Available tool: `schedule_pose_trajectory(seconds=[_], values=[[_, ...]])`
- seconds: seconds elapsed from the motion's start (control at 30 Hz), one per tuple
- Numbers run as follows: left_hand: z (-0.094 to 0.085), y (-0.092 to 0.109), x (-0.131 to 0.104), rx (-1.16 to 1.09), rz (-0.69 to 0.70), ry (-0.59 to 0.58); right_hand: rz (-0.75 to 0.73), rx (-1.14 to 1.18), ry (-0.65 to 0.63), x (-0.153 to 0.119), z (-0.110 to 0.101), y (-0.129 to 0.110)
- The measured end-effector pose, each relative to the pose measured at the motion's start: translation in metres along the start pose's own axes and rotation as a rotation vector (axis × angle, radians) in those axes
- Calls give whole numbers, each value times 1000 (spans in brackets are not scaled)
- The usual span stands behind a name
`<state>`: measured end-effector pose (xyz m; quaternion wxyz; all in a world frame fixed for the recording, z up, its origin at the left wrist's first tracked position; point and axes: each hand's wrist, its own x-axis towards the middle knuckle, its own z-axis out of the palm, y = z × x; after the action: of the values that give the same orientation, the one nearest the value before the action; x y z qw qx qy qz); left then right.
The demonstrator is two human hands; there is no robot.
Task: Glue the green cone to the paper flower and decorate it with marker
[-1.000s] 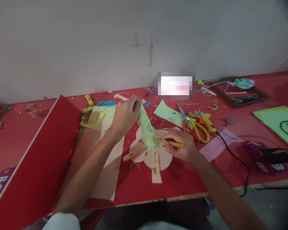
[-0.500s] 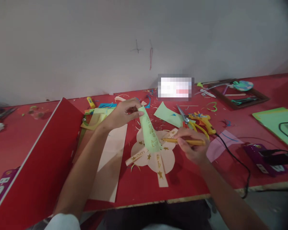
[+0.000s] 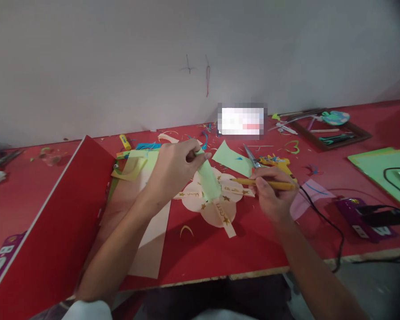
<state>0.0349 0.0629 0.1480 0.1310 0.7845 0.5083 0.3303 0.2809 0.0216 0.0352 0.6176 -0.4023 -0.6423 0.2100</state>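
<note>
My left hand (image 3: 182, 166) pinches the top of a pale green paper cone (image 3: 209, 180). The cone stands in the middle of a cream flower-shaped paper (image 3: 216, 215) with rounded petals and gold stars. Several paper strips with gold lettering stick out from the cone's foot, one a cream strip (image 3: 225, 218) pointing towards me. In my right hand (image 3: 275, 195) is a gold pen (image 3: 266, 183), its tip to the left just above the flower's right side; I cannot tell whether it touches the paper.
Behind my right hand lie scissors (image 3: 251, 155), a yellow glue gun (image 3: 276, 164) and a green paper piece (image 3: 231, 158). A red board (image 3: 63, 209) stands at the left beside a cream sheet (image 3: 156, 231). Green sheets (image 3: 383, 171) and a purple power strip (image 3: 363, 222) lie right.
The cone and flower have turned, so different lettered strips face me, and have shifted slightly away. My left hand has rolled over the cone's top. The pen has moved up and right.
</note>
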Motion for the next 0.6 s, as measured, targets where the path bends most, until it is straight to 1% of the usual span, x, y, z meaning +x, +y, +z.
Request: schedule_pose_trajectory(seconds=[0.03,0.1,0.17,0.23,0.33,0.6], values=[[5,-5,4,-3,15,-27,-4,-19,51,1,2,-4],[13,-15,10,-9,59,-74,-50,-56,-10,3,7,-11],[18,-23,14,-11,88,-85,-123,-82,-109,3,12,-14],[21,-28,16,-5,97,-60,-188,-101,-189,3,17,-13],[25,-33,17,-3,101,-12,-233,-133,-262,3,23,-11],[33,-42,19,-64,134,20,-250,-192,-320,4,30,-6]])
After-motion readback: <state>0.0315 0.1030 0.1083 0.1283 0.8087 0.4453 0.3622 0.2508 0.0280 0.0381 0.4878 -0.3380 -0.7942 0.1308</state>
